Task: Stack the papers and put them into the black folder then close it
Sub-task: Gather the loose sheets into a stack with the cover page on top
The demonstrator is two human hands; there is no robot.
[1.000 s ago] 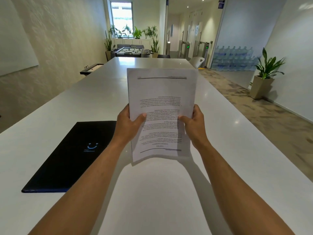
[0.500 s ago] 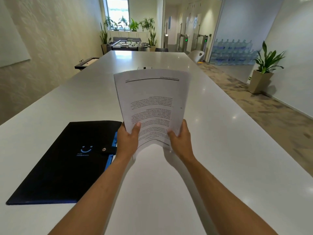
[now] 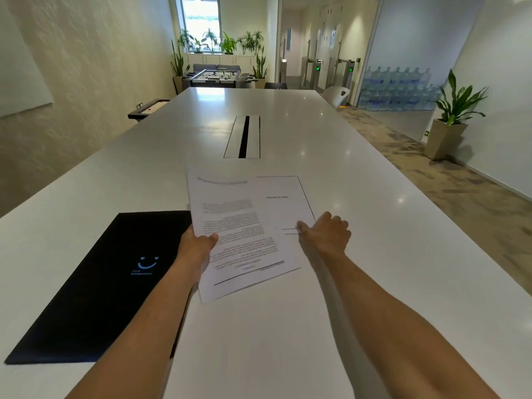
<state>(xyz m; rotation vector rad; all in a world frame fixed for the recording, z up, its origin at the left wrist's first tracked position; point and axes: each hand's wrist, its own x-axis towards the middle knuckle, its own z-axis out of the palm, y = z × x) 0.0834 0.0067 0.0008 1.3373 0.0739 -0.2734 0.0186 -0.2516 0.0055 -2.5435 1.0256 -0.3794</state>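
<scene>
My left hand (image 3: 195, 249) grips a stack of printed papers (image 3: 244, 243) by its left edge, thumb on top, and holds it low and nearly flat over the white table (image 3: 388, 254). A single sheet headed as a bibliography (image 3: 283, 205) lies on the table, partly under the stack's right side. My right hand (image 3: 326, 234) is at that sheet's near right corner with the fingers curled and the thumb on the paper's edge. The black folder (image 3: 109, 283), closed and marked with a blue smile, lies flat to the left, partly under my left forearm.
A metal cable hatch (image 3: 243, 136) is set into the table beyond the papers. A white chair (image 3: 336, 95) stands at the far right corner. A potted plant (image 3: 449, 122) is on the floor to the right, and a football table (image 3: 218, 76) at the far end.
The stack was upright in both hands and is now lowered almost flat. My right hand let go of it and moved right to the sheet on the table.
</scene>
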